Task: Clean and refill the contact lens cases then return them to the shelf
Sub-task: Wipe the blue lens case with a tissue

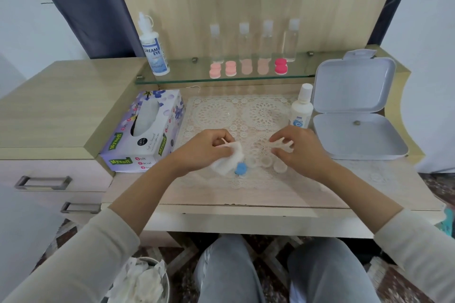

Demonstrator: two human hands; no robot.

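Seeing both hands low over the lace mat (221,110). Left hand (204,147) has fingers curled, pinching a white tissue (230,160). Right hand (300,147) pinches a thin pale tool (280,144); I can't tell what it is. A blue cap (240,169) and clear pieces (267,161) lie on the mat between the hands, near side. Five pink cases (246,67) sit on the far glass shelf (184,80).

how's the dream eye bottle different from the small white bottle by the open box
The Dream Eye bottle stands on the glass shelf, the small white bottle on the desk. The Dream Eye bottle looks bigger, with a thin nozzle; the small white bottle has a round cap. Both are upright and white.
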